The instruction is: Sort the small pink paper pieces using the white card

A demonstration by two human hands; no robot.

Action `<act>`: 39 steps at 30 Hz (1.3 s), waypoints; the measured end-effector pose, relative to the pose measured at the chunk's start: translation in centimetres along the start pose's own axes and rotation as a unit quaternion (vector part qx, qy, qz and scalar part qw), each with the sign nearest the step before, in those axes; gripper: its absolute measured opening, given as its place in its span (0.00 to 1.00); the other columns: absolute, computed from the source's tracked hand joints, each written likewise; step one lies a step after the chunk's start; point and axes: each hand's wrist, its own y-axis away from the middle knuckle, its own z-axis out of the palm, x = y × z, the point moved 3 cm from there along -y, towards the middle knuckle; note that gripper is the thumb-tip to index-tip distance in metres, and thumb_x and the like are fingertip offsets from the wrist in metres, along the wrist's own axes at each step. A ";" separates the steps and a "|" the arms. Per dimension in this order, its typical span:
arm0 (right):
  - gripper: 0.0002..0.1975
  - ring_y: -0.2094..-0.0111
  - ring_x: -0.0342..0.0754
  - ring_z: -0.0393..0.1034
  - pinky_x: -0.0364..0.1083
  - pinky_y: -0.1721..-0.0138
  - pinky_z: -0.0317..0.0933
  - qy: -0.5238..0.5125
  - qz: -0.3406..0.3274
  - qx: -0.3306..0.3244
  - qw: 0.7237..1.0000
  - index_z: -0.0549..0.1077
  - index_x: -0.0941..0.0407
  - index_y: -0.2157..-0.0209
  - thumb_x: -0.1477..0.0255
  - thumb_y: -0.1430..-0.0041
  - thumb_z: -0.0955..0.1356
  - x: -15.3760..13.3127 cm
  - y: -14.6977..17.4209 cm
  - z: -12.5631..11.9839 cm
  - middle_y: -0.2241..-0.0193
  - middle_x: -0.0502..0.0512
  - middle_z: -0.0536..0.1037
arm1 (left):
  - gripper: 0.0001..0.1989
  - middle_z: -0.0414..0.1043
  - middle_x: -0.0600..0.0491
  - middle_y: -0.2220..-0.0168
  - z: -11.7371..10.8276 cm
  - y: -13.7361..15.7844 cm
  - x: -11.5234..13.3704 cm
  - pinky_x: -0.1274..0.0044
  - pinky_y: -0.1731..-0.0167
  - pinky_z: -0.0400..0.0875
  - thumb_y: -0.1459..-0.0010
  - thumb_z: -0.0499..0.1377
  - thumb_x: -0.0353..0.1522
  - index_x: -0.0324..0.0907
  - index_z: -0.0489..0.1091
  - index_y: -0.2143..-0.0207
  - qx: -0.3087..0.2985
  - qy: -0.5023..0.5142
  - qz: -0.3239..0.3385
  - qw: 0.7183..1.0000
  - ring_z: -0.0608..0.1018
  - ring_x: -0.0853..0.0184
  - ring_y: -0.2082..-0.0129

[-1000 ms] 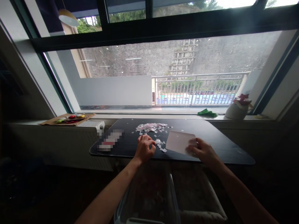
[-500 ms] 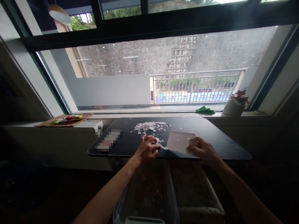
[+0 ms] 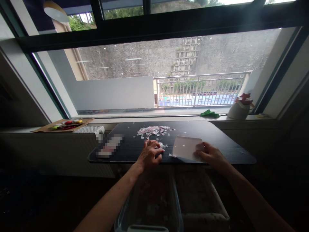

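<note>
My left hand is low over the near part of the dark table. Its fingers are bent and apart, beside a few small white paper scraps, and no firm grasp shows. A thin, pale rectangular card with rounded corners is in my right hand, pinched at its right side and tilted over the tabletop. One small strip of paper lies by the card's lower left corner. Farther back is a loose pile of pinkish-white paper scraps.
Below the table edge stands a clear plastic bin with scraps inside, next to a fabric-covered seat. A blurred-out flat item lies on the table's left. The windowsill holds a green cloth and a pale pot-like figure.
The view has turned slightly to the right. The paper strip that was by my left fingertips now lies at the card's corner, apart from them. My right hand keeps its hold on the card.
</note>
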 end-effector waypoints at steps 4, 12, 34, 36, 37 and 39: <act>0.11 0.76 0.45 0.67 0.42 0.76 0.60 0.041 0.003 0.006 0.999 0.70 0.55 0.73 0.65 0.62 0.68 0.3 0.0 -1.1 0.79 0.49 0.73 | 0.13 0.69 0.50 0.58 0.0 0.0 0.0 0.56 0.42 0.45 0.50 0.55 0.31 0.46 0.75 0.62 0.001 0.005 -0.002 1.000 0.65 0.58 0.49; 0.10 0.78 0.45 0.67 0.42 0.77 0.59 0.079 0.013 0.043 0.996 0.69 0.55 0.74 0.65 0.62 0.67 -0.3 0.2 -3.2 0.81 0.48 0.73 | 0.13 0.69 0.51 0.58 -0.1 0.1 0.0 0.57 0.42 0.45 0.50 0.55 0.31 0.46 0.74 0.62 0.004 0.010 -0.007 1.000 0.65 0.59 0.49; 0.10 0.77 0.45 0.68 0.42 0.76 0.61 0.045 -0.033 0.054 0.997 0.69 0.55 0.72 0.65 0.59 0.67 -1.0 1.3 -3.4 0.79 0.49 0.73 | 0.15 0.71 0.49 0.57 -0.6 -2.6 2.9 0.53 0.41 0.42 0.49 0.54 0.28 0.44 0.73 0.59 -0.064 0.005 0.064 0.996 0.64 0.57 0.46; 0.10 0.76 0.45 0.68 0.42 0.75 0.61 0.040 -0.035 0.080 0.995 0.69 0.55 0.72 0.65 0.57 0.67 -1.2 1.4 -4.0 0.78 0.49 0.74 | 0.15 0.71 0.49 0.57 -0.2 -3.4 3.8 0.53 0.41 0.42 0.49 0.55 0.27 0.45 0.73 0.58 -0.077 0.005 0.090 0.993 0.63 0.57 0.46; 0.09 0.76 0.45 0.68 0.42 0.75 0.61 0.048 -0.035 0.095 0.994 0.69 0.55 0.72 0.65 0.57 0.67 -1.3 1.5 -4.3 0.78 0.50 0.74 | 0.16 0.70 0.49 0.56 0.2 -3.7 4.2 0.53 0.41 0.42 0.49 0.55 0.27 0.46 0.72 0.58 -0.085 0.003 0.104 0.991 0.63 0.56 0.46; 0.09 0.75 0.46 0.68 0.42 0.75 0.61 0.066 -0.031 0.116 0.991 0.69 0.54 0.72 0.66 0.56 0.67 -1.3 1.7 -4.8 0.78 0.50 0.74 | 0.17 0.69 0.49 0.55 1.0 -4.3 4.8 0.52 0.41 0.43 0.50 0.56 0.26 0.48 0.72 0.57 -0.105 -0.005 0.132 0.986 0.63 0.56 0.45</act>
